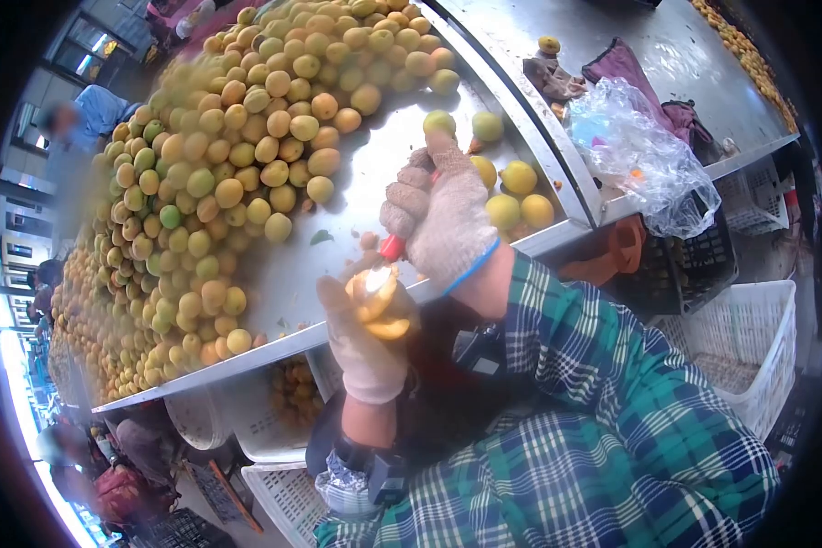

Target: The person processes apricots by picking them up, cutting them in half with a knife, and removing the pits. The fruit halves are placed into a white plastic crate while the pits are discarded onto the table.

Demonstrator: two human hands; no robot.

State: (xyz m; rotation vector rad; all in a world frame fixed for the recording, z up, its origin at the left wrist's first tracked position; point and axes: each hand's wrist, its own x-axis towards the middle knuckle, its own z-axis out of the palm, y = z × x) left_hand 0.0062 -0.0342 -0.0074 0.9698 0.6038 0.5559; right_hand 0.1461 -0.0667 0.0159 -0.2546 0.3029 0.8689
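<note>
**A:** Nearest item?
**B:** Plaid sleeve (612, 429), green-and-white woven cloth, soft, leading to the right hand (438, 219).

**A:** Next: hands?
**B:** Both in knitted work gloves, close together over the table's near edge. The left hand (363, 352) is cupped around a split fruit (379, 306). The right hand is closed on a red-handled tool (393, 247), its working end at the fruit and mostly hidden.

**A:** Split fruit, handling?
**B:** Small, round, yellow-orange skin, opened to moist flesh. Probably light, soft and easily bruised, with the cut face likely slippery. Best held by the skin side, cradled in palm and fingers, pressure gentle.

**A:** Surface beyond?
**B:** Steel table (365, 173), smooth, shiny, with a raised rim. A few loose fruits (511, 192) lie just beside the right hand.

**A:** Stock?
**B:** Heap of fruit (237, 155), yellow to green, smooth-skinned, piled deep across the far half. They look like apricots.

**A:** Sundries?
**B:** Crumpled clear plastic bag (639, 151) on the adjoining table. White slotted plastic crate (749, 347) below, rigid.

**A:** Farthest?
**B:** Another person (73, 137), blue sleeve, blurred, at the table's far side.
</note>
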